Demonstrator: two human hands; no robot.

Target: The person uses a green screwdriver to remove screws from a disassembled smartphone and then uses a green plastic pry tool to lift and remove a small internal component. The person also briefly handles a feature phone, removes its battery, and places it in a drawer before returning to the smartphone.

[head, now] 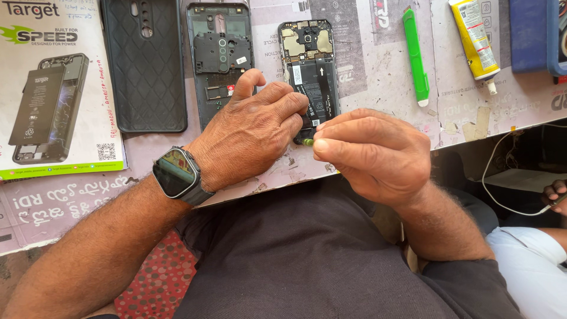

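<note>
An opened phone [308, 65] lies back side up on the table, its circuit board and black battery exposed. My left hand [254, 130] rests on its lower left edge, fingers curled and pressing down on it. My right hand [372, 153] is closed around a small tool whose green tip [308, 142] shows at the phone's bottom edge, just under my left fingertips. A dark smartwatch [175, 172] sits on my left wrist. Most of the tool is hidden inside my fist.
Left of the phone lie its inner frame [217, 47], a black textured case [144, 65] and a battery box [53, 88]. A green cutter [416, 56], a glue tube [475, 38] and a blue object [531, 35] lie at the right. Another person's hand [555, 195] holds a white cable at the far right.
</note>
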